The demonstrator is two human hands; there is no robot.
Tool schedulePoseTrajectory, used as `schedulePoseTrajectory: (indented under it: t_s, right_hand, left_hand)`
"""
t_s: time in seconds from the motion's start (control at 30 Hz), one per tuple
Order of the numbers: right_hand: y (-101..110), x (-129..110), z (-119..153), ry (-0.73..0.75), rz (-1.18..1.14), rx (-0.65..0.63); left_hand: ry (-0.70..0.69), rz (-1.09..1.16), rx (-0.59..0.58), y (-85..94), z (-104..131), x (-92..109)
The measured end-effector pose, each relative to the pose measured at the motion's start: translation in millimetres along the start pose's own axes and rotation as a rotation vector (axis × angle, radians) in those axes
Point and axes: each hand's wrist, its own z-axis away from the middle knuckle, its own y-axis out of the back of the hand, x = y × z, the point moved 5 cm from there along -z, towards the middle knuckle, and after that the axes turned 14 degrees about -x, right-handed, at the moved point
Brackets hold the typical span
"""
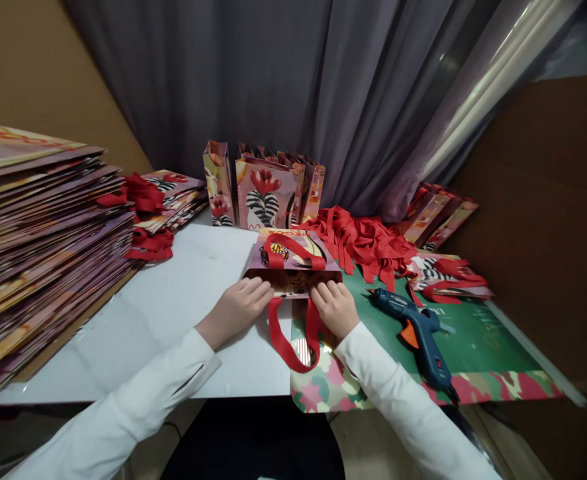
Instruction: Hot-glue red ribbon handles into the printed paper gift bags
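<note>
A printed paper bag (298,257) lies at the middle of the table with its mouth toward me. One red ribbon handle (293,245) rests on its upper panel, and a second red ribbon handle (293,353) hangs in a loop from the near edge. My left hand (246,303) is closed on the bag's near left edge, fingers curled over it. On the near right edge, my right hand (334,307) grips the bag the same way, beside the handle's end. The thumbs are hidden.
A tall stack of flat printed bags (48,247) stands at left. Upright bags (268,190) and a red ribbon pile (358,240) are behind. A blue glue gun (418,330) lies right on a green mat (478,340), near a flat bag (446,275).
</note>
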Motion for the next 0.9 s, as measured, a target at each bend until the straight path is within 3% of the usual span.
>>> schedulePoseTrajectory:
  t_s: [0.1,0.3,0.4,0.57,0.7,0.8,0.9]
  right_hand:
    - [6.2,3.9,-2.2,0.041,-0.009,0.037]
    - [10.3,5.4,-2.3,0.113,-0.058,-0.001]
    - [12.1,6.6,1.5,0.188,-0.075,0.041]
    - [20.4,15.1,2.3,0.195,-0.109,0.095]
    - [29.5,14.2,-5.9,0.135,-0.119,-0.001]
    - [31.0,10.9,-9.9,0.103,-0.136,-0.082]
    - [29.9,9.6,-8.0,0.121,-0.137,-0.044]
  left_hand:
    - [-0.107,-0.059,0.057,6.3,1.1,-4.9]
    - [-0.188,-0.063,0.000,9.8,0.4,-6.7]
    - [-0.231,-0.050,0.001,13.3,-0.9,-1.5]
    - [-0.192,-0.045,0.028,28.0,-6.9,0.8]
    - [-0.143,-0.025,-0.008,31.8,-11.9,-0.5]
    - [-0.144,0.055,0.054,29.1,-11.2,-1.7]
    - [-0.178,0.124,0.131,26.8,-7.2,-3.5]
